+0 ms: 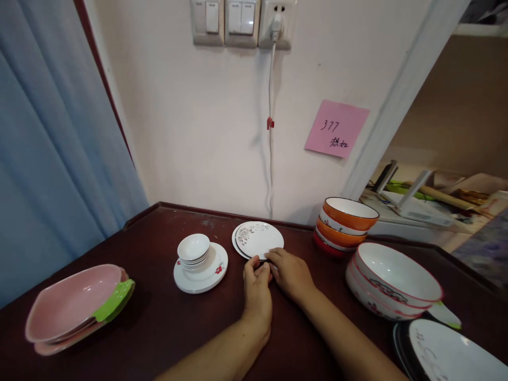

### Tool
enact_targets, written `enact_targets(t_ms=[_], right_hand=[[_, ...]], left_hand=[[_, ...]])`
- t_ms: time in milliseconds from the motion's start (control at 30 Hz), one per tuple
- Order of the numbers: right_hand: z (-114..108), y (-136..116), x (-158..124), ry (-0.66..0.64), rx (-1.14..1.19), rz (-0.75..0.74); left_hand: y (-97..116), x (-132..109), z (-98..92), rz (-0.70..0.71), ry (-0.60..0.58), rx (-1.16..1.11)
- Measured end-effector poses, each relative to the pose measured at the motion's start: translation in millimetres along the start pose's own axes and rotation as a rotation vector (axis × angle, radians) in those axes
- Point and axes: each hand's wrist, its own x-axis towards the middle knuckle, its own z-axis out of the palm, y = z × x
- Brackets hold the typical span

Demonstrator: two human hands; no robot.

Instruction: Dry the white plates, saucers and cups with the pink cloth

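Both my hands meet at the near edge of a small stack of white plates with a grey flower print [259, 239] on the dark brown table [166, 317]. My left hand [257, 288] has its fingers curled, with thumb and fingertips at the plates' rim. My right hand [289, 272] lies beside it, fingers bent onto the same rim. Whether either hand truly grips the plates or only touches them is unclear. Just left of my hands stands a stack of small white saucers [193, 248] on white plates with red flowers [200, 271].
Pink dishes with a green piece [75, 304] lie at the left front. Orange bowls [346, 222] are stacked at the back right, large white bowls [392, 280] in front of them, and a black-rimmed plate [448, 354] sits at the right front corner. A white cable [271, 159] hangs down the wall.
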Motion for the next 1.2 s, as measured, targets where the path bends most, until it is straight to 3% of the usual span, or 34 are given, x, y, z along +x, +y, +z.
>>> enact_targets(t_ms=[233, 367, 467, 567, 633, 733, 800, 867, 933, 1000, 1067, 1100, 1133, 1200], right_hand=[[6.5, 3.1, -2.2, 0.145, -0.097, -0.092], [3.8, 8.7, -3.5, 0.332, -0.151, -0.151], [-0.6, 12.2, -6.1, 0.47, -0.167, -0.18], [-3.6, 10.9, -9.4, 0.513, -0.164, -0.243], [-7.1, 7.9, -10.7, 0.466, -0.171, -0.299], [-22.3, 4.5, -11.5, 0.253, -0.141, -0.351], [-40.3, 5.2, -12.5, 0.097, -0.007, -0.332], [-61.2, 7.8, -14.5, 0.036, 0.214, -0.279], [-78.7, 10.8, -16.6, 0.134, 0.421, -0.185], [-86.2, 12.7, -17.4, 0.387, 0.538, -0.045], [-80.7, 12.9, -16.4, 0.636, 0.537, 0.053], [-73.6, 12.2, -15.3, 0.689, 0.487, 0.061], [-64.6, 11.0, -14.0, 0.682, 0.412, 0.037], [-45.1, 7.3, -11.5, 0.513, 0.196, -0.024]], left_hand=[[12.3, -4.9, 5.8, -0.041, 0.093, -0.035], [16.3, -5.9, 4.7, -0.025, 0.074, -0.081], [23.5, -2.8, 5.0, -0.081, -0.009, -0.156], [32.6, 3.3, 6.4, -0.189, -0.171, -0.259], [36.4, 7.3, 7.0, -0.235, -0.193, -0.266], [36.1, 11.3, 6.2, -0.227, -0.096, -0.221], [33.1, 11.8, 5.0, -0.199, -0.077, -0.214], [30.1, 10.7, 4.1, -0.18, -0.106, -0.224], [28.0, 8.2, 3.8, -0.187, -0.119, -0.214], [27.2, 5.2, 3.8, -0.219, -0.121, -0.178], [26.9, 2.6, 3.8, -0.253, -0.138, -0.131], [26.7, 1.8, 3.6, -0.258, -0.158, -0.118], [26.5, 1.3, 3.4, -0.254, -0.182, -0.114], [25.5, 1.6, 2.6, -0.23, -0.233, -0.121]])
